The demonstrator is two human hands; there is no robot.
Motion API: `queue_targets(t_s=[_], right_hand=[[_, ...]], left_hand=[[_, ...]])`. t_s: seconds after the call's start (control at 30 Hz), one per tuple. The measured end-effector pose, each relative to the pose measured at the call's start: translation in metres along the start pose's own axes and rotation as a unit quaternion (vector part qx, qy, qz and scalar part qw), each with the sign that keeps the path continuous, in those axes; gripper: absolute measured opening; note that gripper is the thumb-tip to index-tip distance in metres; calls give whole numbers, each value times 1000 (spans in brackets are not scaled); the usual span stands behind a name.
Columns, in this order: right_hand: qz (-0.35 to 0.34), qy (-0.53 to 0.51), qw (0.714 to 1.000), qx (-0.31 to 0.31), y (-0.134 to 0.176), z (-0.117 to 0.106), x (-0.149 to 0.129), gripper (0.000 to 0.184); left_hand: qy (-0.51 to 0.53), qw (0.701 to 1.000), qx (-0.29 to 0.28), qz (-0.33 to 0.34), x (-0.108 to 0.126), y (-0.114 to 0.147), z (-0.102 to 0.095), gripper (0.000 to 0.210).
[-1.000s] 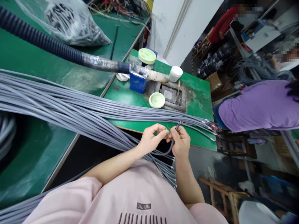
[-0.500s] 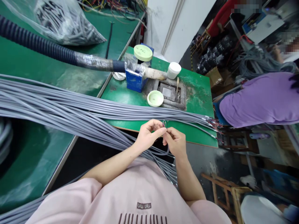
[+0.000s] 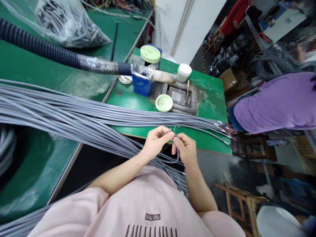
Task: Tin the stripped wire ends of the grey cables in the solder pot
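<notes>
views: 1, head-worn | facing: forward, down | near: shirt [image 3: 138, 197], left hand [image 3: 157, 141], right hand [image 3: 187, 148]

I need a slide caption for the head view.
Left hand pinches thin wires while right hand holds their grey cable, near a cable bundle on a green table.

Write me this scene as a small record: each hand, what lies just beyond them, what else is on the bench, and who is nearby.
Left hand: left hand, fingertips pinching thin wires
Right hand: right hand, holding the grey cable near its wire end
Just beyond: grey cable bundle, lying across the green bench
Also on bench: pale-green dish, white tub, blue holder beneath a ribbed hose
Nearby: person in purple, on the right
</notes>
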State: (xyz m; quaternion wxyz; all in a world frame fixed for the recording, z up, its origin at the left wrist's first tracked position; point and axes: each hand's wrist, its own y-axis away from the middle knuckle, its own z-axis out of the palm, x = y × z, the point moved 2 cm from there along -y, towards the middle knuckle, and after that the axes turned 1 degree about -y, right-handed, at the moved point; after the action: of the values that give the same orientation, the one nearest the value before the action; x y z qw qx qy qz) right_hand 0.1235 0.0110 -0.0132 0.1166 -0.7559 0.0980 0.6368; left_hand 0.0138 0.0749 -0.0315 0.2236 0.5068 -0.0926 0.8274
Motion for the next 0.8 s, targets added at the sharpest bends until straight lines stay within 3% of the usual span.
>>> queue_targets(t_s=[0.4,0.8], right_hand=[[7,-172,984,51,-6,-1,15,16],[12,-176,983,50,-6,-1,17,15]], left_hand=[[16,1000,-6,-10,1,2,5,32],[-13,1000,0,16,4,5,8,31]])
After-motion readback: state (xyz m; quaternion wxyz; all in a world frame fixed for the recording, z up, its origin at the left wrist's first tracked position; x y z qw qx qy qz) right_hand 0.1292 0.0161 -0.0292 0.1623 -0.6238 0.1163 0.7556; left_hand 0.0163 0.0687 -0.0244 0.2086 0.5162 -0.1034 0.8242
